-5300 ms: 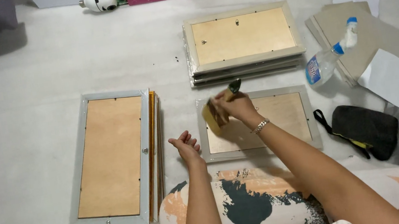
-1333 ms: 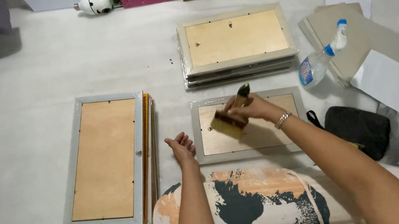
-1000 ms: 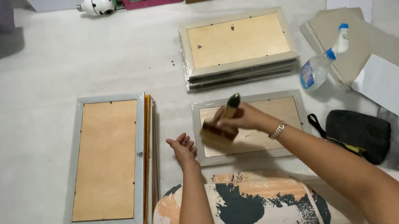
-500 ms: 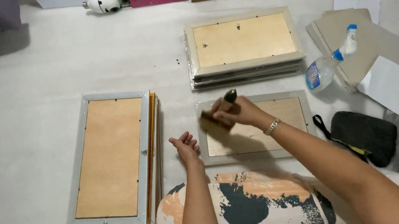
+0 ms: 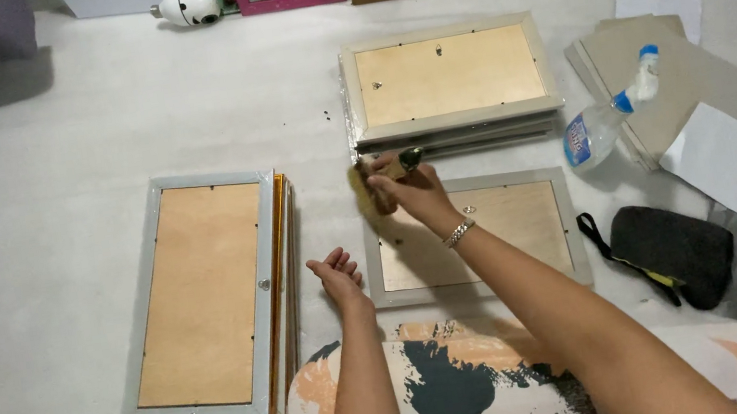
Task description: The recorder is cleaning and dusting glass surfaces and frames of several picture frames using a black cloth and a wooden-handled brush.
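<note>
While our right hand (image 5: 410,193) pinches the brush (image 5: 380,176) over the near frame's (image 5: 528,232) top-left corner, that frame's length runs rightward; our left hand (image 5: 338,275) rests loosely curled beside it.

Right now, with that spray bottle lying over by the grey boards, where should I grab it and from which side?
Grip the spray bottle around its clear body, just below the blue-and-white nozzle. It lies tilted, nozzle resting on the grey boards, body down on the floor. Come from above on its near left side, probably with the right hand once it lets go of the brush; the boards block the far side.
</note>
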